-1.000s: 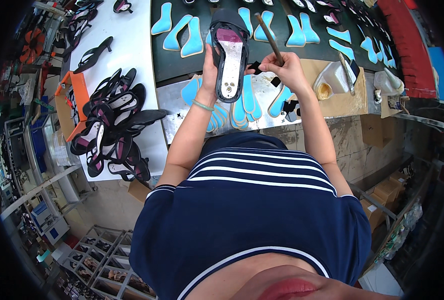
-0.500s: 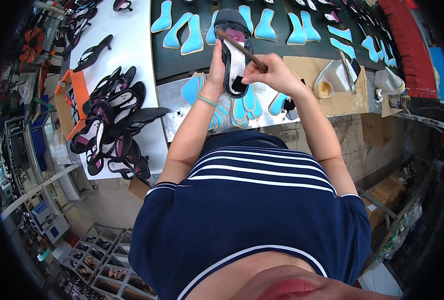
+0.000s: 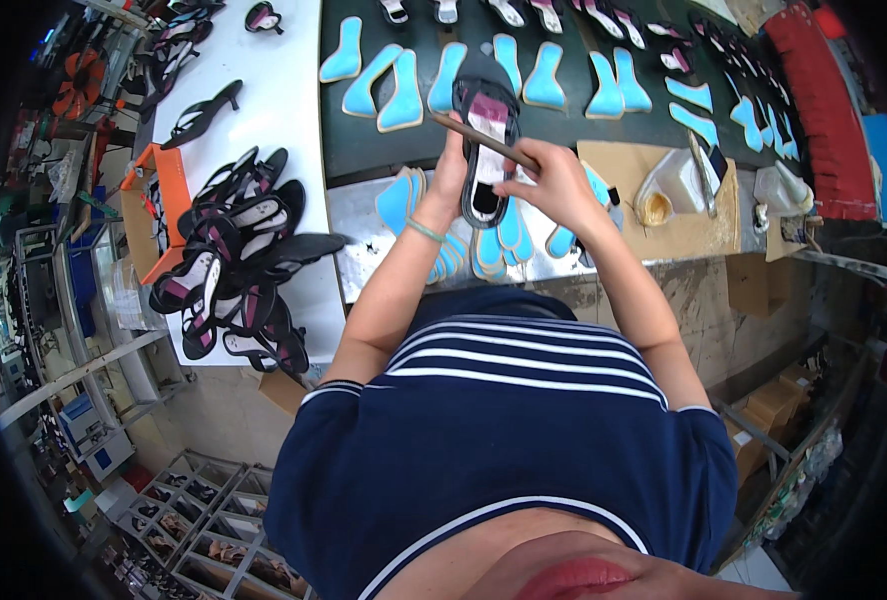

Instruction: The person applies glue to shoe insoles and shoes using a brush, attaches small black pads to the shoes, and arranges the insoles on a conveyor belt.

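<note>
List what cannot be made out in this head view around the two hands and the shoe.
- Brown wooden brush: its tip, hidden behind the right hand.
- Black sandal with pink straps: its underside, covered by the left hand.
- Beige glue pot: contents too small.

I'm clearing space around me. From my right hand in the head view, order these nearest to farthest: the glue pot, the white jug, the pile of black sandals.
From the right hand:
1. Glue pot, just right.
2. White jug, right, behind the pot.
3. Pile of black sandals, far left on the white table.

Bright even light, sharp centre, edges fisheye-bent and dark
</note>
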A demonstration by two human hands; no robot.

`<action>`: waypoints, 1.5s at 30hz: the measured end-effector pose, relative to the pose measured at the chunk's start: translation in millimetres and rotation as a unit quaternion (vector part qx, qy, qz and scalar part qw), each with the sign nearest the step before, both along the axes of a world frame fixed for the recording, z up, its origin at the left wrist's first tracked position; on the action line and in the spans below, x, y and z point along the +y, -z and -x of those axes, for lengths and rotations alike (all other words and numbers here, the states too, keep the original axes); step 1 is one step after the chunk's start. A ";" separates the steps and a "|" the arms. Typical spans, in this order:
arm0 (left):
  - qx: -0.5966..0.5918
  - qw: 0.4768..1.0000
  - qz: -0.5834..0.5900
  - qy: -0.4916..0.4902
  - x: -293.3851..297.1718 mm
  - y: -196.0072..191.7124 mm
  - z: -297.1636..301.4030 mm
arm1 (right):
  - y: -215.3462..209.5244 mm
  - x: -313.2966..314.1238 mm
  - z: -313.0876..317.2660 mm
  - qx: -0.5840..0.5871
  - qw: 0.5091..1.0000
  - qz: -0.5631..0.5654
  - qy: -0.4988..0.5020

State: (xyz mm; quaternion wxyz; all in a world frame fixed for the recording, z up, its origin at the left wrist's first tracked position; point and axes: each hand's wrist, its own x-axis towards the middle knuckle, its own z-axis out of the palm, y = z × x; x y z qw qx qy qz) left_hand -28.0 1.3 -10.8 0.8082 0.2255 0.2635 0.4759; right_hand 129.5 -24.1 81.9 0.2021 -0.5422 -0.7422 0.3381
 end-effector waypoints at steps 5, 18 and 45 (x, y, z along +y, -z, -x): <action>-0.032 0.996 0.080 -0.006 2.5 3.4 35.2 | -20.6 0.3 -40.9 0.258 0.954 0.007 0.150; 0.058 0.983 0.033 -0.170 202.1 39.3 210.5 | 13.1 18.3 -60.1 0.228 0.926 0.192 0.230; 0.226 0.952 0.108 -0.173 485.2 188.7 227.8 | 79.0 227.0 76.1 0.219 0.879 0.416 0.077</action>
